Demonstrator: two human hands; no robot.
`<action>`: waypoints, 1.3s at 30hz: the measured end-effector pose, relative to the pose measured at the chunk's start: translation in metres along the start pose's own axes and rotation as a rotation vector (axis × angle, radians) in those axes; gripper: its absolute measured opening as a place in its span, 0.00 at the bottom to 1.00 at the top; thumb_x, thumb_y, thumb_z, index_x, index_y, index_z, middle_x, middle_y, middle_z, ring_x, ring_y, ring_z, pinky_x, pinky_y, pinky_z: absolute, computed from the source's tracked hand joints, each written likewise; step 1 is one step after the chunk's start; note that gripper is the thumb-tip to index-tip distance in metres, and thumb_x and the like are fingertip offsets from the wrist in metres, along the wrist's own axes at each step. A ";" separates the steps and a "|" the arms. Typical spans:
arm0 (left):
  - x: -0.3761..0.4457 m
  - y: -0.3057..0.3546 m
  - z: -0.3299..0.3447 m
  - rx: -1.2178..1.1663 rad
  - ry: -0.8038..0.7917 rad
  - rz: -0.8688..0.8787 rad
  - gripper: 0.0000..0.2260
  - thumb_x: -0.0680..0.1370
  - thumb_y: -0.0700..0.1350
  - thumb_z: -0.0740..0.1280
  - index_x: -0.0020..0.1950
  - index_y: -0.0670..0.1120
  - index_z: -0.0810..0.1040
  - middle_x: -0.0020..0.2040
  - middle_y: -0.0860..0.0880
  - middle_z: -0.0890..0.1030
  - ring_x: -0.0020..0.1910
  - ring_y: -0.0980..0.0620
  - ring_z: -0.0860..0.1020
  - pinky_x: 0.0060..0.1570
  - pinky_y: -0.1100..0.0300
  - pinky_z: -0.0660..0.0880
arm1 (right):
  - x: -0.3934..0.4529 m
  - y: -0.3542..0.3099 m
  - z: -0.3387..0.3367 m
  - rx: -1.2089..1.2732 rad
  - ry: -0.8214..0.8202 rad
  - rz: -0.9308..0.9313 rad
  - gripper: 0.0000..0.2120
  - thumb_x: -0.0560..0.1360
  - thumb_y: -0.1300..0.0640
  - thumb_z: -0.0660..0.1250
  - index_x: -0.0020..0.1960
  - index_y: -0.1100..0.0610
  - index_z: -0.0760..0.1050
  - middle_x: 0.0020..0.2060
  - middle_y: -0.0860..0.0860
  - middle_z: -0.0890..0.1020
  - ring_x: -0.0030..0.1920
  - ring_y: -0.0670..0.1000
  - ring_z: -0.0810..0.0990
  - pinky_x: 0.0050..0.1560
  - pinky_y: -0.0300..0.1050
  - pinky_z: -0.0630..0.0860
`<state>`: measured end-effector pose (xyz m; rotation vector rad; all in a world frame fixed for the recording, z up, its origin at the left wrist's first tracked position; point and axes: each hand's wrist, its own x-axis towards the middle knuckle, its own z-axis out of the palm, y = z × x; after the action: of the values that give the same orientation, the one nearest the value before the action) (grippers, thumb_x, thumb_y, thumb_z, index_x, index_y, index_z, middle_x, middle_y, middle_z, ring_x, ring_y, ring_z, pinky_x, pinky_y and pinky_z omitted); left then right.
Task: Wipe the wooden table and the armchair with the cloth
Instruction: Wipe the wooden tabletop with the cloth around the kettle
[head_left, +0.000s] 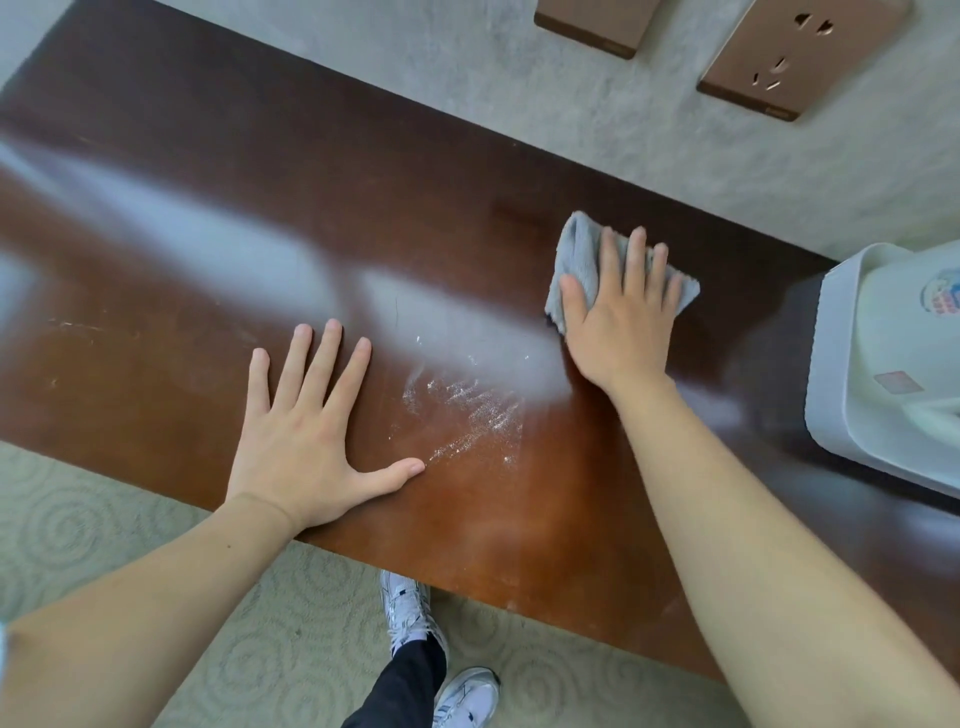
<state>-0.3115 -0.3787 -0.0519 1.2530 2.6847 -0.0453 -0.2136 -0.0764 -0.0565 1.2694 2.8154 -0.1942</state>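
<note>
Wood: dark red-brown table (208, 218), glossy, runs diagonally across view; pale window glare smeared over its middle.
Cloth: grey cloth (582, 260), bunched, on table's far right part, near the wall edge; corners stick out left and right of the hand on it.
R hand: right hand (618, 317) pressed flat on top of cloth, palm down; fingers (636, 260) straight, close together, lying over the cloth rather than gripped round it; thumb out to the left at cloth's edge.
L hand: left hand (306, 431) flat on bare table near the front edge, holding nothing; fingers spread wide apart, thumb pointing right.
Dust: patch of white powder streaks (467, 410) on table btwn the two hands, just right of L thumb tip, below-left of the cloth.
Scratches: faint light marks on wood at far left.
In the way: white plastic appliance (883, 364) w/ a small coloured logo stands on table's right end, just beside R hand and cloth; blocks that end of the surface.
Wall: grey textured wall (519, 104) behind table; two bronze plates on it, one a socket plate (795, 57), other a plain plate (592, 21) cut off by frame top.
Floor: pale carpet (78, 525) w/ swirl pattern below front edge.
Feet: white trainers (410, 608), dark trouser leg, under table edge btwn the arms.
Armchair: not in view.
</note>
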 end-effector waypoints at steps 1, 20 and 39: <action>0.000 0.000 0.001 -0.001 0.005 0.004 0.54 0.67 0.82 0.47 0.82 0.47 0.57 0.82 0.43 0.54 0.81 0.40 0.51 0.76 0.34 0.51 | 0.016 0.000 -0.002 0.005 -0.012 -0.003 0.32 0.83 0.38 0.45 0.82 0.53 0.48 0.81 0.58 0.51 0.80 0.62 0.47 0.78 0.62 0.45; -0.002 0.000 -0.006 -0.033 -0.020 0.005 0.51 0.68 0.80 0.54 0.81 0.47 0.59 0.82 0.43 0.56 0.81 0.40 0.53 0.76 0.33 0.52 | -0.223 -0.001 0.018 -0.003 -0.070 0.045 0.31 0.83 0.42 0.43 0.80 0.57 0.57 0.79 0.60 0.59 0.78 0.64 0.57 0.74 0.63 0.56; 0.000 -0.002 0.001 -0.070 0.018 0.029 0.51 0.68 0.79 0.54 0.81 0.47 0.59 0.82 0.43 0.55 0.81 0.40 0.52 0.74 0.31 0.54 | 0.066 -0.065 0.000 0.017 -0.018 0.000 0.29 0.84 0.43 0.45 0.82 0.54 0.47 0.81 0.56 0.49 0.80 0.59 0.45 0.78 0.59 0.44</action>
<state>-0.3132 -0.3802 -0.0532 1.2770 2.6577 0.0641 -0.3059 -0.0705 -0.0569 1.2639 2.8046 -0.2298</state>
